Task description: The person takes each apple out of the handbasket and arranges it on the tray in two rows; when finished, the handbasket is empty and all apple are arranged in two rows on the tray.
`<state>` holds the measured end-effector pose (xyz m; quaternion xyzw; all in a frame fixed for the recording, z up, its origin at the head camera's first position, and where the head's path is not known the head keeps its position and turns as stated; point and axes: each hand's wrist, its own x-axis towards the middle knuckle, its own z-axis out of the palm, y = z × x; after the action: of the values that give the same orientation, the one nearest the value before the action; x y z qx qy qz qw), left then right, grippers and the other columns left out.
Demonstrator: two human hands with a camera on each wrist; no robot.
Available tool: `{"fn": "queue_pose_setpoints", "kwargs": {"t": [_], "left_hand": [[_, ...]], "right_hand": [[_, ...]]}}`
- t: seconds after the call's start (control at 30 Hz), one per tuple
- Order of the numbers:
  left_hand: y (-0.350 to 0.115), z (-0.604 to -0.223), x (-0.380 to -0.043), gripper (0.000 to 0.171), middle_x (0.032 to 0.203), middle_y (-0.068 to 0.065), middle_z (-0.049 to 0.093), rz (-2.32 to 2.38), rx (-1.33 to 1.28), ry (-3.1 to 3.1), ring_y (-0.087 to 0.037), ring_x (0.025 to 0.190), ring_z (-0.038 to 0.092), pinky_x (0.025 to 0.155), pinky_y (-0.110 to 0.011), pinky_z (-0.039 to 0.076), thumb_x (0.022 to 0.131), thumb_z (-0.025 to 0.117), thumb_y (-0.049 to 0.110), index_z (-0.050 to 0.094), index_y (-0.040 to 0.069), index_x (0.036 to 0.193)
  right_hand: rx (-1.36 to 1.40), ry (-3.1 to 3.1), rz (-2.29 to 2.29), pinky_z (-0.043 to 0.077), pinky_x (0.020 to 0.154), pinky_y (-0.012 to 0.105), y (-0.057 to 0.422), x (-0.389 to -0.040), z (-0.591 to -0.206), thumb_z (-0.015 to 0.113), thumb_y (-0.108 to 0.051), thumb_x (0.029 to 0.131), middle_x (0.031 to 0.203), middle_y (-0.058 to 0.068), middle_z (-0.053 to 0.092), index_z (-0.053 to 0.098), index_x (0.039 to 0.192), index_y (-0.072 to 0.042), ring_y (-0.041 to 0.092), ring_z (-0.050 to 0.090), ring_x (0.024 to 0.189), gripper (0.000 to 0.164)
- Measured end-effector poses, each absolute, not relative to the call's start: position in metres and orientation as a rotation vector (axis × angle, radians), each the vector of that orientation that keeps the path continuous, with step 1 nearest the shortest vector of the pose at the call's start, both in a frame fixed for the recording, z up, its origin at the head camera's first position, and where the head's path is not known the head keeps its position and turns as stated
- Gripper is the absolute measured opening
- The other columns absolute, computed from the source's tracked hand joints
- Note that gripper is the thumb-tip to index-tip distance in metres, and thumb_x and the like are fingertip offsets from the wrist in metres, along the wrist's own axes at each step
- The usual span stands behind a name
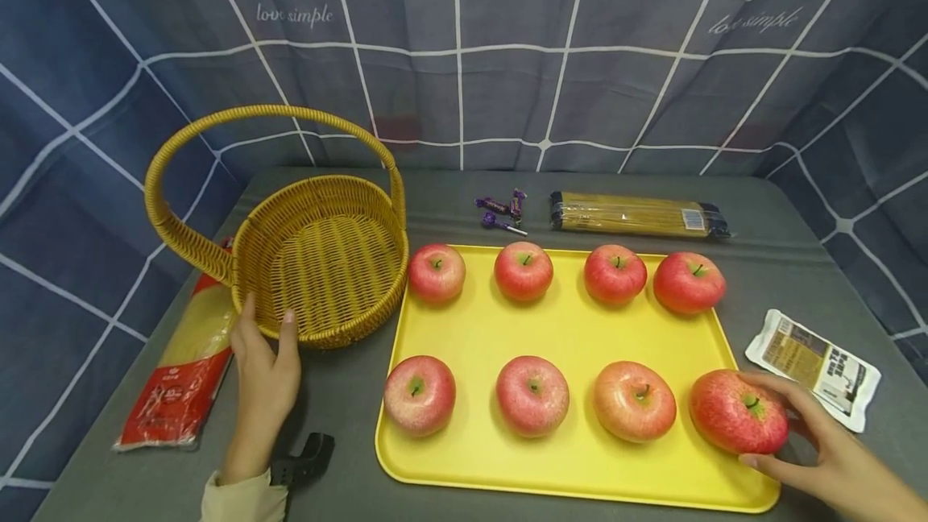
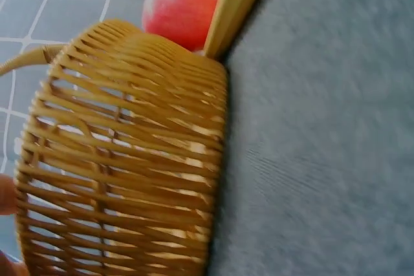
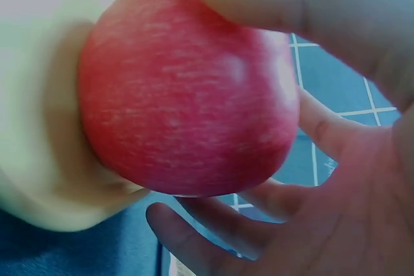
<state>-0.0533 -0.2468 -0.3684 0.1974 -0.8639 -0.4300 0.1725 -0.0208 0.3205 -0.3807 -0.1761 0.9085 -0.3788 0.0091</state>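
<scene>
At the front right corner of the yellow tray (image 1: 580,474), my right hand (image 1: 819,433) grips a red apple (image 1: 728,417), thumb on the near side and index finger along the far side. The right wrist view shows this apple (image 3: 187,95) large between thumb and fingers, beside the tray. Several other apples sit on the tray in two rows, including one (image 1: 532,395) in the front row. My left hand (image 1: 264,369) rests at the near rim of a wicker basket (image 1: 326,264), its fingers extended. In the left wrist view, fingertips (image 2: 5,195) show at the basket's rim.
A red-and-clear food packet (image 1: 170,401) lies left of the basket, partly under it. Behind the tray are wrapped candies (image 1: 500,208) and a pack of dry noodles (image 1: 631,214). A white pouch (image 1: 819,365) lies right of the tray. Grid-patterned curtains (image 1: 507,95) surround the table.
</scene>
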Motion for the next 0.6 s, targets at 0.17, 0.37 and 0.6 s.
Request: {"fn": "queue_pose_setpoints", "kwargs": {"t": [0.17,0.37,0.6], "left_hand": [[-0.243,-0.355,-0.045,0.062,0.144,-0.023,0.016,-1.207,0.590,-2.429,-0.042,0.134,0.017,0.102,-0.062,0.018,0.094,0.042,0.034,0.011,0.017,0.146],[-0.249,-0.319,-0.033,0.060,0.141,-0.018,0.026,-1.095,0.579,-2.332,-0.033,0.131,0.024,0.103,-0.056,0.020,0.092,0.047,0.027,0.018,0.022,0.144],[-0.249,-0.258,-0.038,0.053,0.140,-0.011,0.035,-0.851,0.292,-2.276,-0.022,0.132,0.028,0.110,-0.043,0.018,0.089,0.053,0.022,0.034,0.023,0.138]], "right_hand": [[-0.518,2.925,-1.202,0.027,0.081,-0.004,0.325,-0.022,-0.375,0.079,0.009,0.055,0.133,-0.019,0.037,0.037,0.133,0.001,-0.013,0.032,0.117,0.089],[-0.586,3.111,-1.530,0.034,0.088,0.003,0.324,-0.026,-0.352,0.062,0.028,0.062,0.129,-0.007,0.049,0.045,0.121,0.017,0.000,0.043,0.118,0.062],[-0.611,3.483,-1.285,0.022,0.105,0.010,0.301,-0.042,-0.304,0.051,-0.009,0.091,0.137,-0.011,0.043,0.049,0.124,0.008,-0.004,0.036,0.126,0.037]]}}
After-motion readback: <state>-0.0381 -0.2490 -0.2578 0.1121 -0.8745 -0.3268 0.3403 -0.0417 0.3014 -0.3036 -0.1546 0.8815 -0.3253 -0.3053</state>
